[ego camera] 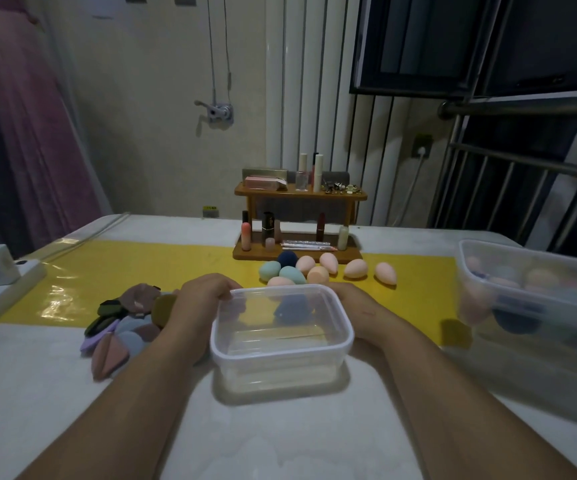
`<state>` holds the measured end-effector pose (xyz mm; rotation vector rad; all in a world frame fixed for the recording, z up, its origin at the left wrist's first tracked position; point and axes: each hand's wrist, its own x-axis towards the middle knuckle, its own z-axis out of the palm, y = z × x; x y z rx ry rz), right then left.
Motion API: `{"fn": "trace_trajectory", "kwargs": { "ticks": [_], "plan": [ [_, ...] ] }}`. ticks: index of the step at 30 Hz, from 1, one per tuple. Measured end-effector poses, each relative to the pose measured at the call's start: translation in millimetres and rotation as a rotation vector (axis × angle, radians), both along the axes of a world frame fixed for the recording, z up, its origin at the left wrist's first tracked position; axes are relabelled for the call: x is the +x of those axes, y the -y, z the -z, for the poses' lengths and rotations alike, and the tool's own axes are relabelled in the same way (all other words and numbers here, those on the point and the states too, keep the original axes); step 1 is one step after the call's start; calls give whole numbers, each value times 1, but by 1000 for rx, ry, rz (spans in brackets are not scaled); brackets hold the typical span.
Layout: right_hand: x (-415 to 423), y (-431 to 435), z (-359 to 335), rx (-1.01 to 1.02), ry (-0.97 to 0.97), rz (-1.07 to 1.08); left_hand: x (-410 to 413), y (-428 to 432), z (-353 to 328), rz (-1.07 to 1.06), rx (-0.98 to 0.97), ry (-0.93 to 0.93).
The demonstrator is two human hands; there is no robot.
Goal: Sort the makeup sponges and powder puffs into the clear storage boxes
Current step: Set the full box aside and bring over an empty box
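- Head view: a clear storage box (280,356) is seen in the middle of the table (55,393), between both forearms and closer to the near edge than the far one.
- The box's far left corner is gripped by the left hand (207,292), with fingers curled over the rim.
- The right hand (346,294) is laid against the far right corner. Its fingers are hidden behind the box wall, so its grip cannot be told.
- A dark blue sponge (294,308) is seen through the clear wall. Whether it lies inside or just behind cannot be told.
- Egg-shaped makeup sponges (356,268) are clustered beyond the box on the yellow strip (141,271), just in front of a wooden rack (297,194) of cosmetics.
- Powder puffs (120,327) are piled left of the box, just beside the left wrist.
- A second clear box (488,289) is seen blurred at the table's right edge, with sponges inside.
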<state>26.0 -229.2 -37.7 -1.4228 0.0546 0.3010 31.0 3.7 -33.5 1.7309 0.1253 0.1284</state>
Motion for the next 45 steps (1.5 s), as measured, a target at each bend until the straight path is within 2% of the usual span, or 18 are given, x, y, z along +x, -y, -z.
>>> {"fn": "trace_trajectory", "kwargs": {
  "ticks": [2,5,8,11,15,19,23,26,29,31,34,37,43,45],
  "plan": [
    [0,-1,0,-37,17,3,3,-3,1,7,-2,-51],
    [-6,2,1,-361,185,0,-4,0,-3,13,30,32],
    [-10,11,-3,-593,331,120,-12,4,-6,-7,-59,78],
    [-19,24,-15,-719,374,268,-11,4,-5,-33,-85,94],
    [-30,32,-28,-898,356,276,-10,5,-5,-84,-129,80],
    [-35,29,-42,-842,281,235,-11,6,-7,-120,-193,61],
    [-36,23,-48,-831,438,244,-13,6,-6,-72,-235,8],
    [-37,23,-45,-785,510,54,-17,8,-10,32,-300,-41],
    [-43,26,-49,-686,402,-223,-17,7,-12,21,-313,-50],
    [-48,26,-52,-811,342,-310,-14,5,-11,6,-317,-48],
    [-52,19,-54,-1086,385,-291,-11,5,-9,-15,-305,-38],
    [-53,12,-53,-1111,491,-237,-11,6,-7,-33,-321,-33],
    [-54,6,-57,-1300,685,-158,-12,5,-2,-30,-396,-4],
    [-52,5,-54,-1347,811,-118,-13,4,-3,-5,-480,-49]
  ]
}}
